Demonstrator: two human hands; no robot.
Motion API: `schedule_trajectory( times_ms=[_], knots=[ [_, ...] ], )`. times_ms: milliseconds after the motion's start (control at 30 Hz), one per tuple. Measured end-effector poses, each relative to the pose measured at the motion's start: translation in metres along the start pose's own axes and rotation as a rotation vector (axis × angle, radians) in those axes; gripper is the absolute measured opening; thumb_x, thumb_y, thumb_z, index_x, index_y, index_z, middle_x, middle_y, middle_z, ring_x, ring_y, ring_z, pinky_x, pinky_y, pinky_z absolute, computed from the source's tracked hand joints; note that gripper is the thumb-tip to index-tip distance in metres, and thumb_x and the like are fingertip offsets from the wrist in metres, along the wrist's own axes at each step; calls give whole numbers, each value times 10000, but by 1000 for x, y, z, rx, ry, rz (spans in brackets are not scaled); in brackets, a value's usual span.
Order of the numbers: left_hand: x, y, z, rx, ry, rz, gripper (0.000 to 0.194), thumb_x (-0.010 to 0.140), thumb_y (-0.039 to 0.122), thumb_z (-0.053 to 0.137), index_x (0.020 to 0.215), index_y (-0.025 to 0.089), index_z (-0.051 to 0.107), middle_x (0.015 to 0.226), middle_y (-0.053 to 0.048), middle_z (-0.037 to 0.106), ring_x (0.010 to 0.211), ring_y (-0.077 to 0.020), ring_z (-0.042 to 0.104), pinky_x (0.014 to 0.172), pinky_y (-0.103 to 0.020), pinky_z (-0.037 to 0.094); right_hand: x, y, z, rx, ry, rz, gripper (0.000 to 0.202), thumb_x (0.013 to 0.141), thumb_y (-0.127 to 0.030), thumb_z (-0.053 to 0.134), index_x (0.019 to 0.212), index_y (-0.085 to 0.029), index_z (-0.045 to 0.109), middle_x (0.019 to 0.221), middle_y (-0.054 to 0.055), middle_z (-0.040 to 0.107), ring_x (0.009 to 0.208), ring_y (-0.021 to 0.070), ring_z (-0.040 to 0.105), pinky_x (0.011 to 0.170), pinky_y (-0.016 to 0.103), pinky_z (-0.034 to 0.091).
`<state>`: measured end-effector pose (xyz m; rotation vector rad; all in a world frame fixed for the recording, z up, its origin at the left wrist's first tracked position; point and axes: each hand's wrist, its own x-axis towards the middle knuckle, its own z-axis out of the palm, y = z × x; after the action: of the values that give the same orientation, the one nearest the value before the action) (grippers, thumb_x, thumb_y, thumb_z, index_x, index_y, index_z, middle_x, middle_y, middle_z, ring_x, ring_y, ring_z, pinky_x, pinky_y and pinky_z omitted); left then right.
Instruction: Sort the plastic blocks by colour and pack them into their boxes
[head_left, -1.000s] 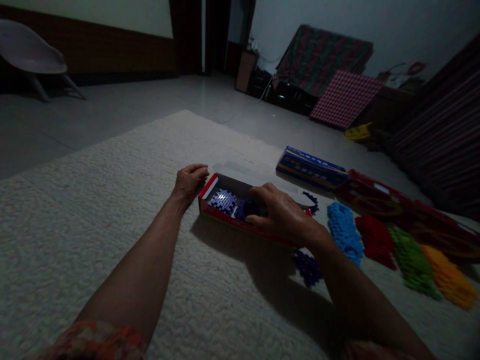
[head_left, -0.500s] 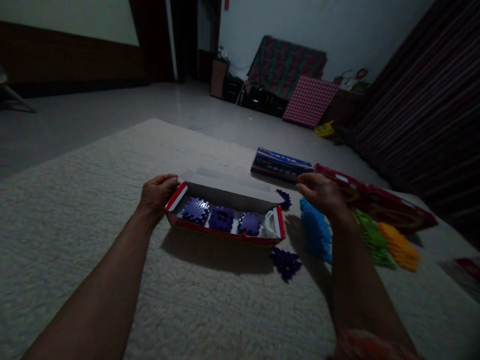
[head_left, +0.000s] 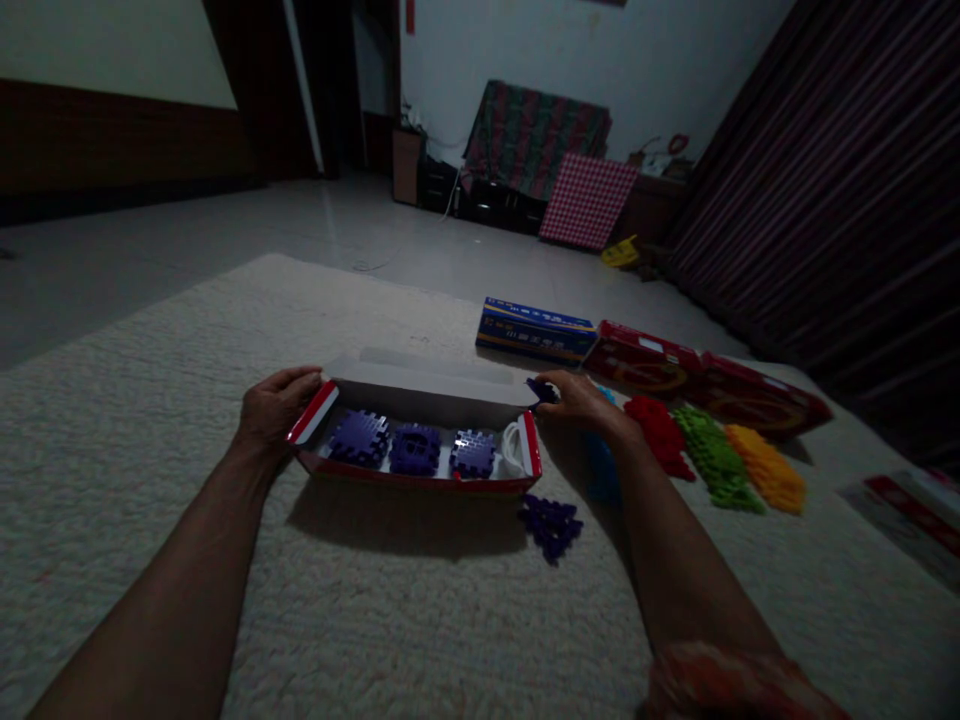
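An open red-and-white cardboard box rests on the quilted mat, its long white lid flap raised at the back. Inside are stacks of purple interlocking plastic pieces and a looped white cord at the right end. My left hand is closed on the box's left end. Beyond its right end, my right hand has thumb and fingers around a dark purple toothed piece, partly hidden by the fingers. A triangular group of purple pieces lies in front of the right corner.
Behind the right hand are blue, red, green and orange piles of pieces. A blue box and two dark red boxes stand farther back. Another flat box lies at right.
My right hand has moved down and left from above the blue pieces to the purple piece behind the box's end. My left hand keeps its hold. The camera view has shifted right.
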<state>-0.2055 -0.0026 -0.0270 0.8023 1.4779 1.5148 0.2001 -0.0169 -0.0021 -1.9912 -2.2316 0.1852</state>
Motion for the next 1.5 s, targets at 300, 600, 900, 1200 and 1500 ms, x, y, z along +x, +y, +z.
schedule_trajectory(
  times_ms=[300, 600, 900, 1200, 1500],
  knots=[
    [8, -9, -3, -60, -26, 16, 296, 531, 223, 813, 810, 154, 738, 645, -12, 677, 525, -126, 590, 508, -230, 492, 0, -5, -6, -17, 45, 26, 465, 763, -200, 727, 1226, -197, 695, 1263, 106, 705, 1156, 271, 660, 991, 354, 489],
    [5, -8, -1, -98, -31, 25, 262, 543, 216, 780, 790, 147, 726, 644, -9, 674, 550, -135, 607, 536, -234, 506, -19, -25, -38, 39, 278, -88, 510, 793, -291, 694, 1285, -180, 620, 1246, 143, 665, 1087, 320, 647, 952, 453, 528],
    [6, -10, -1, -102, -46, 54, 287, 543, 228, 793, 806, 138, 722, 645, -14, 679, 537, -138, 608, 510, -233, 502, -59, -98, -56, 235, 114, -515, 420, 858, -345, 697, 1245, -209, 608, 1173, 110, 670, 1026, 253, 663, 881, 399, 551],
    [8, -10, -2, -94, -33, 32, 233, 570, 205, 780, 787, 141, 723, 649, -27, 676, 546, -142, 601, 529, -247, 512, -56, -99, -33, 171, -41, -464, 447, 827, -307, 758, 1241, -200, 629, 1166, 98, 679, 1056, 257, 650, 906, 391, 517],
    [9, -12, -3, -92, -53, 50, 281, 567, 234, 786, 822, 133, 724, 672, -24, 684, 562, -151, 622, 550, -259, 524, -56, -103, -34, 130, -65, -434, 434, 804, -268, 772, 1216, -208, 651, 1165, 98, 686, 1042, 253, 651, 907, 381, 510]
  ],
)
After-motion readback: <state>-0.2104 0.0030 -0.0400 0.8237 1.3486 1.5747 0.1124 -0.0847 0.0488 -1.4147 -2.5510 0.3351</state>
